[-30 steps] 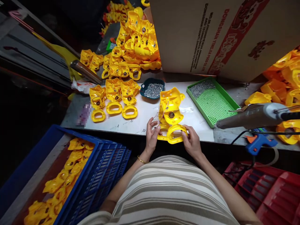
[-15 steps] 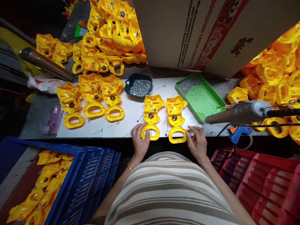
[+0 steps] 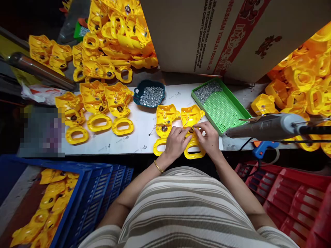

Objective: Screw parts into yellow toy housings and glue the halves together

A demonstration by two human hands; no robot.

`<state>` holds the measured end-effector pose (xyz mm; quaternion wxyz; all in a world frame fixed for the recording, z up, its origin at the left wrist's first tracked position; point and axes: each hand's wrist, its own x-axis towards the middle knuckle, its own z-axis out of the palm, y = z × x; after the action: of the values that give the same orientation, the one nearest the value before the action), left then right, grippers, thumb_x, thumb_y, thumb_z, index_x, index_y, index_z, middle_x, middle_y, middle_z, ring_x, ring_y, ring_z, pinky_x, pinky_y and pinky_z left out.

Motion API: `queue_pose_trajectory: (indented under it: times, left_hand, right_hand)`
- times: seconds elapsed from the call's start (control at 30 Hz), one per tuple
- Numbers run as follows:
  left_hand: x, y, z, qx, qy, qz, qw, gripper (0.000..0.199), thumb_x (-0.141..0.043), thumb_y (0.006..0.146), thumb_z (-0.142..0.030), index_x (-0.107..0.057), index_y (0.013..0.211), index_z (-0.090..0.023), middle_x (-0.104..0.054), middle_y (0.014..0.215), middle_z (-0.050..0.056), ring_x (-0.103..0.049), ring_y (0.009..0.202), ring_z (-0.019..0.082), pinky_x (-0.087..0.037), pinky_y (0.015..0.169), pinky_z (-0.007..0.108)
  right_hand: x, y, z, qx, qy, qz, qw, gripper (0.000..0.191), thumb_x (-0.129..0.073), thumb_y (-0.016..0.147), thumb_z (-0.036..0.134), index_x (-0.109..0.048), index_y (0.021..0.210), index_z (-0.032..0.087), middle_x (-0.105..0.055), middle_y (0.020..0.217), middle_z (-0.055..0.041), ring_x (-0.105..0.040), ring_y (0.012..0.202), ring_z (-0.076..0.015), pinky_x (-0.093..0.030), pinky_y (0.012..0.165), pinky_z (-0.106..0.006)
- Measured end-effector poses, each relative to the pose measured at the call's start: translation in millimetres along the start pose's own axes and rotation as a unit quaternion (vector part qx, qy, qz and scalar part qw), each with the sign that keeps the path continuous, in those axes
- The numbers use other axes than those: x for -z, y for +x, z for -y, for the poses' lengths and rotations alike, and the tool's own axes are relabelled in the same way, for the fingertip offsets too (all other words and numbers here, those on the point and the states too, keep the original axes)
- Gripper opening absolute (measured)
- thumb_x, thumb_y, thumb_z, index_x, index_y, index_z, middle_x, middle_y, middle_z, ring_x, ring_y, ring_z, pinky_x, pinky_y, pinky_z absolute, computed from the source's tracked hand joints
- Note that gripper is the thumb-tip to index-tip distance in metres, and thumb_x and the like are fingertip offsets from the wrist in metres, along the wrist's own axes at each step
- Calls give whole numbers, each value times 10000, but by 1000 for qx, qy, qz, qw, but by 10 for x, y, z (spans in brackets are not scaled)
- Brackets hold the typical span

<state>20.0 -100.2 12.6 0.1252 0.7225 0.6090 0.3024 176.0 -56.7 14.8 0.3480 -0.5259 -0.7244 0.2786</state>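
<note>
Two yellow plastic shell halves lie open side by side at the table's front edge. The left shell (image 3: 163,119) shows a round speaker and thin wires. Both my hands are over the right shell (image 3: 190,115), at its round speaker. My left hand (image 3: 177,142) reaches across with its fingers curled and closed, partly covering the left shell's ring handle. My right hand (image 3: 209,138) is closed in a pinch at the speaker's right side. What sits between the fingertips is too small to make out. Below them shows the right shell's ring handle (image 3: 194,156).
A dark teal bowl (image 3: 135,98) and a green tray (image 3: 234,103) hold small screws. More yellow shells (image 3: 117,98) stand left. An electric screwdriver (image 3: 261,127) hangs at right above a blue glue gun (image 3: 262,150). A carton (image 3: 186,38) stands behind; blue (image 3: 103,193) and red crates (image 3: 287,199) flank me.
Both hands have left the ring handles and moved up and inward to the right shell's speaker. My left hand has crossed to the right, and its fingers have closed. The view has shifted slightly.
</note>
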Motion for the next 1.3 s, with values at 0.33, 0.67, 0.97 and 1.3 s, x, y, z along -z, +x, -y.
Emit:
queue_pose_trajectory:
  times: [0.33,0.67,0.97,1.3]
  left_hand:
    - [-24,124,-55,221,-313,-6,924,149,-673,792,-318,-716,757,-179,-613,678,16,-506,620,122,-414,596,249]
    - [202,166,-145,468,-634,18,615,444,-895,499,-405,-638,702,-106,-567,612,-33,-440,455,5,-277,363,111]
    - [158,85,-116,450,-629,23,633,373,-842,623,-400,-630,715,-108,-549,634,-34,-460,474,13,-351,420,132]
    - [100,-130,32,176,-193,-39,964,422,-652,835,-331,-615,1236,-206,-601,1053,65,-530,617,85,-483,664,236]
  right_hand:
    - [50,78,241,19,118,5,993,167,-570,887,311,-680,950,202,-707,895,-58,-662,801,-170,-549,680,-301]
    - [29,-144,195,86,74,26,993,228,-536,914,259,-646,1112,237,-630,1013,-81,-643,952,-191,-579,848,-362]
    - [20,-118,139,105,64,55,991,239,-531,918,291,-663,1113,253,-619,994,-73,-650,908,-185,-591,808,-350]
    - [43,-96,15,9,-99,59,993,228,-582,889,380,-681,1006,212,-653,899,-41,-595,653,-134,-446,580,-266]
